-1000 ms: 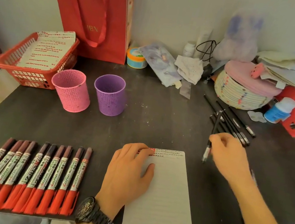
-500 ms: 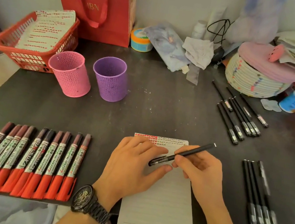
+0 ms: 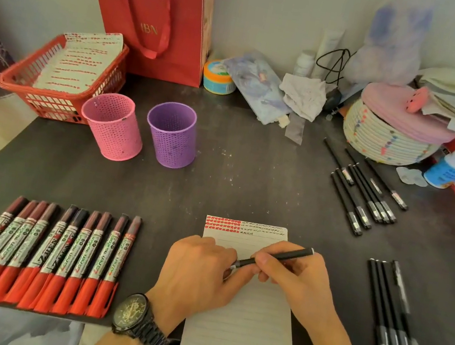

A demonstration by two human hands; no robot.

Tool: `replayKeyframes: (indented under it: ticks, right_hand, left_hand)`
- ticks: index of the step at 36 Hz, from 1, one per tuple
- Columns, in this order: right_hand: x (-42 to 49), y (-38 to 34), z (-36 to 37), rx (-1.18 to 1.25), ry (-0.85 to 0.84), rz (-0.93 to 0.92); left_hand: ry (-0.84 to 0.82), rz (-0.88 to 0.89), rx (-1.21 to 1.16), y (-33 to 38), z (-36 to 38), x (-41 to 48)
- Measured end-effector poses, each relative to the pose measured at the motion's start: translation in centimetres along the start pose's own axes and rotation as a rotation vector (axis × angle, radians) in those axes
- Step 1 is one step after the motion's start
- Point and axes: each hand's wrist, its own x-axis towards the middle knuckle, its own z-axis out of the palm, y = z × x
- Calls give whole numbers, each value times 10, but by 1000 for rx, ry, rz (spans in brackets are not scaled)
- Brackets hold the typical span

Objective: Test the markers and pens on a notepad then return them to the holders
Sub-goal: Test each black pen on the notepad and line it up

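Broadly, a dark tabletop (image 3: 250, 176) fills the view, with clutter along the wall at its far edge. A tall red paper bag (image 3: 158, 8) stands at the back left. Just beside it on the left sits a red plastic basket (image 3: 11, 79) holding sheets marked with red lines. On the far right is a woven basket (image 3: 384, 139) with a pink lid.

The notepad (image 3: 240, 332) lies at the near edge in the middle, its lower end hanging past the tabletop. Red blocks and small dark scribbles fill its top two lines; the lines below are blank. To its left a row of red-capped markers (image 3: 47, 256) lies side by side, caps toward the person.

A pink holder (image 3: 112, 127) and a purple holder (image 3: 173, 138) stand upright just beside each other, in front of the red basket and well apart from the notepad.

Both hands meet over the upper half of the notepad. The right hand (image 3: 298, 279) pinches the barrel of a black pen (image 3: 287, 256) between thumb and curled fingers, the pen slanting up to the right. The left hand (image 3: 199, 274) rests on the page, its fingers curled in and gripping the pen's lower end; the tip itself is hidden between the two hands.

One bunch of black pens (image 3: 366, 190) lies in front of the woven basket, and another bunch (image 3: 392, 317) lies to the right of the notepad near the edge. A dark wristwatch (image 3: 139, 321) sits on the left wrist.
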Motion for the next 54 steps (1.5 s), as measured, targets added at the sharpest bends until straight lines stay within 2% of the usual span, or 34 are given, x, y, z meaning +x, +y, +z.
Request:
replayKeyframes:
  ticks: [11,16,19,28,37,54]
  right_hand:
    - [-2,-1,-3,139,72,13]
    - [2,-2,-15,434,258,117]
    - [9,-4,-24,493,322,174]
    - [47,-10,-12,178,354,148]
    - [51,15,4,-181,429,87]
    - [54,27,3,-243,460,78]
  left_hand:
    - [14,-77,-15,-1,0,1]
    - [48,-135,-54,-2,3,-1]
    - [-2,-211,-82,-4,3,0]
    - [-195,-347,-178,-9,9,1]
    - [-212,-377,-191,-11,11,3]
    - [-213,-394,-163,-15,17,2]
